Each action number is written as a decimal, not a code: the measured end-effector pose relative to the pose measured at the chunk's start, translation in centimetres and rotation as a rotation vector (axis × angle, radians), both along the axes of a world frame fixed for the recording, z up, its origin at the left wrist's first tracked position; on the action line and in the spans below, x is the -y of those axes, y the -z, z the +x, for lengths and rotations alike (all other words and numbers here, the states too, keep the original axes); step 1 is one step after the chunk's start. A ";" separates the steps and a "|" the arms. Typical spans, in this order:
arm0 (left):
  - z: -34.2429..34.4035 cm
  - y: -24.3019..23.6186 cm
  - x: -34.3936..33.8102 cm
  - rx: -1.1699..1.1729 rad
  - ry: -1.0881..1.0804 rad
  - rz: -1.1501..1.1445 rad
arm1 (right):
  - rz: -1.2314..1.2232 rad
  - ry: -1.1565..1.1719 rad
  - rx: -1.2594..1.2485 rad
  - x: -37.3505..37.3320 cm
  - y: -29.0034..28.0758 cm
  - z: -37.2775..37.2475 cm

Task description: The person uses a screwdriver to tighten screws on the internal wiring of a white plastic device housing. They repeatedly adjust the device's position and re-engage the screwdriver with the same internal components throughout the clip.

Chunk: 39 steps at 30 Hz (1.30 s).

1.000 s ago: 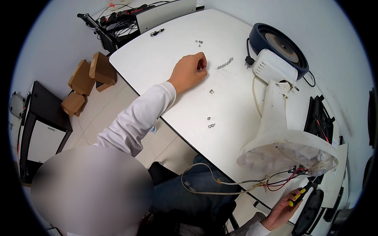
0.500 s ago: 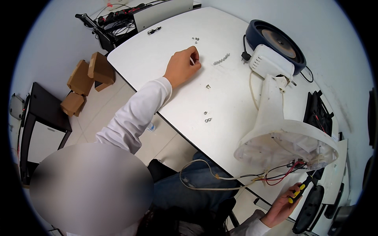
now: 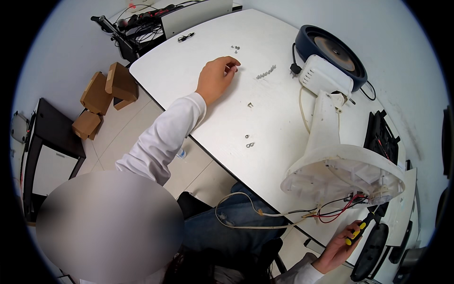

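Note:
My left hand (image 3: 216, 80) is above the far part of the white table (image 3: 213, 116), its fingers curled and thumb and index fingertips close together. Whatever may lie between them is too small to make out. Nearest to it are a small cluster of screws (image 3: 235, 48) and a row of grey screws (image 3: 266, 72). At the lower right, my right hand (image 3: 338, 248) grips a black and yellow screwdriver (image 3: 360, 228), pointing up toward the white fan stand (image 3: 326, 123). The stand lies tipped over, its round hollow base (image 3: 345, 165) facing me, with red and black wires (image 3: 336, 215) hanging out.
More screws (image 3: 250, 104) and several washers or nuts (image 3: 249, 144) lie mid-table. A dark blue round part (image 3: 338, 49) rests at the back right. A black tool case (image 3: 380, 135) stands beside the stand. A pale cable (image 3: 241, 227) loops over the table edge. Cardboard boxes (image 3: 97, 92) sit left.
The fingers of my left hand have straightened a little, the index reaching farther out, while the hand stays nearly in place. My right hand and the screwdriver have hardly moved.

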<state>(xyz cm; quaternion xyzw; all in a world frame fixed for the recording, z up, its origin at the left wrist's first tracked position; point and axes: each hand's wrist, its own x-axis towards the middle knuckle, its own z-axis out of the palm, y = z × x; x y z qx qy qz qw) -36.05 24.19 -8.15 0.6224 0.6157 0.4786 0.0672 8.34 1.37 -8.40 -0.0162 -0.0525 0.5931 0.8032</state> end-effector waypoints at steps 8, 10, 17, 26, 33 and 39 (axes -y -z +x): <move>-0.2 -0.4 0.1 0.008 0.045 -0.013 | 0.003 0.003 -0.009 0.1 -0.1 -0.1; 0.1 -0.6 0.4 -0.021 0.102 -0.012 | 0.002 0.001 -0.011 0.1 -0.1 -0.2; 1.4 -1.3 0.8 0.080 0.316 -0.192 | 0.003 0.008 -0.008 0.1 -0.1 -0.1; 1.5 -1.6 1.2 -0.041 0.389 -0.157 | 0.002 0.017 0.005 0.0 0.0 0.0; 1.7 -1.7 1.7 -0.045 0.439 -0.123 | -0.001 0.017 -0.012 0.1 0.1 0.1; 2.5 -1.5 1.9 -0.212 0.470 -0.057 | 0.010 0.011 -0.041 0.1 0.0 -0.1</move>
